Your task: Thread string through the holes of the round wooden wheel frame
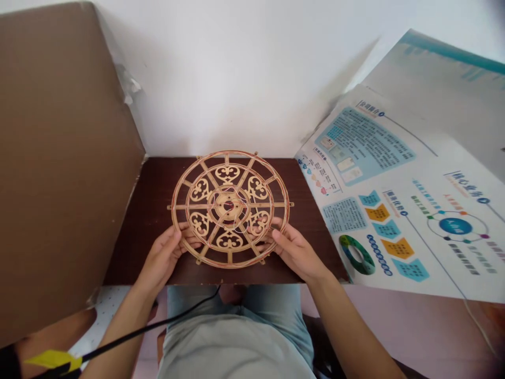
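Note:
A round wooden openwork frame [235,211] with spokes, heart-shaped scrollwork and a holed hub is tilted toward me over the dark brown tabletop. Thin red and white wires run around its rings and loop about the hub. My left hand [169,249] is closed on its lower left rim, thumb on the front and fingers behind. On the lower right, my right hand [295,249] pinches the rim in the same way, its fingers partly visible through the openings. Whether the frame's lower edge touches the table cannot be made out.
The dark table [134,231] meets a white wall [236,79] at the back. A brown cardboard panel [59,158] stands on the left, and a printed white board [379,184] leans on the right. A black cable [158,323] with a yellow tag [53,360] crosses my lap.

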Tool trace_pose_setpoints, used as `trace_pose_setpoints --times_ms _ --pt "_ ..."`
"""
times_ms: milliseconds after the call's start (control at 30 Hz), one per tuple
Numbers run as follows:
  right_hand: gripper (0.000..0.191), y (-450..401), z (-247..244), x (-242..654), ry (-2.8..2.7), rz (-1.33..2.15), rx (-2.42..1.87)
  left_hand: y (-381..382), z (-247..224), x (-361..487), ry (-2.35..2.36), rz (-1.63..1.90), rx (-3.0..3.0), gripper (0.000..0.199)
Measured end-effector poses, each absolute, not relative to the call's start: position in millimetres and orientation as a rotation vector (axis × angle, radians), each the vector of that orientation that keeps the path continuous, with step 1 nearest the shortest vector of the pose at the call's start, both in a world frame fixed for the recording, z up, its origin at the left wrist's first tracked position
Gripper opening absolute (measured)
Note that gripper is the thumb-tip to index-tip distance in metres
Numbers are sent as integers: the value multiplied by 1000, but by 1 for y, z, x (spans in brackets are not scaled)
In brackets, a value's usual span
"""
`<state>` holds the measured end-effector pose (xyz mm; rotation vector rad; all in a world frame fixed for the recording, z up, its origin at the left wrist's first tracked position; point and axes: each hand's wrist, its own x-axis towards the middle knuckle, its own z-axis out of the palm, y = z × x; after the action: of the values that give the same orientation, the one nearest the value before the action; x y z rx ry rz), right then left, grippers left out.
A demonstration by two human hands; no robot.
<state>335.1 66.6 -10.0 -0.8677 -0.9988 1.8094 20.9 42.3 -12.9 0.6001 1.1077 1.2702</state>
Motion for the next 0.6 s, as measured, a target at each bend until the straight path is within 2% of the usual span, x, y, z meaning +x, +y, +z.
trace_pose_setpoints --times_ms 133,400,600 --pt "46 65 -9 331 -1054 1854 -828 33 -11 24 1084 1225 692 52" --pt "41 62 -9 323 -1031 1760 -843 20 -12 57 981 1279 612 45" --pt "38 48 -17 305 -937 1640 -921 13 -18 75 983 1322 516 54"
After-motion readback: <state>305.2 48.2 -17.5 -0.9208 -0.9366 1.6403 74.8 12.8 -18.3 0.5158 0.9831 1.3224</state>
